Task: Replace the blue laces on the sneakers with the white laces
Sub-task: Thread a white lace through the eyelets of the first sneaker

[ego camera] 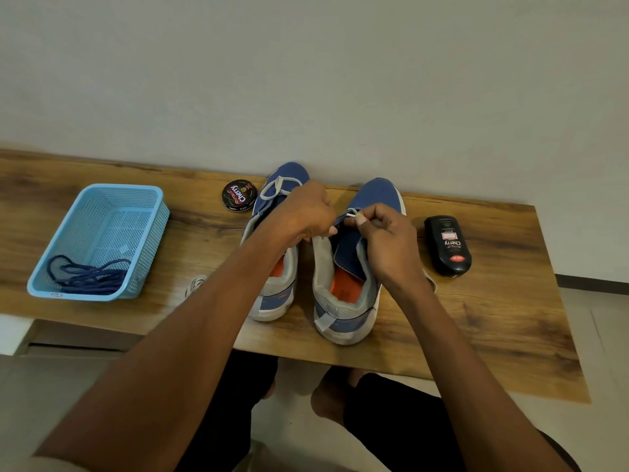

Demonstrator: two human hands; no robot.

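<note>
The right sneaker [343, 267] stands heel toward the person on the worktop [493, 318], so its eyelets face up for threading. The right hand [388, 247] pinches the tip of a white lace [350, 215] at an eyelet, while the left hand [303, 212], fingers curled, appears to steady the upper just left of it. Left of that sneaker stands the left sneaker [272, 284], already carrying white lace. Farther left, the blue laces [88, 275] lie discarded in a basket [102, 199].

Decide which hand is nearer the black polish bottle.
Right. The right hand works at the right sneaker beside the black polish bottle; the left hand is farther left.
</note>
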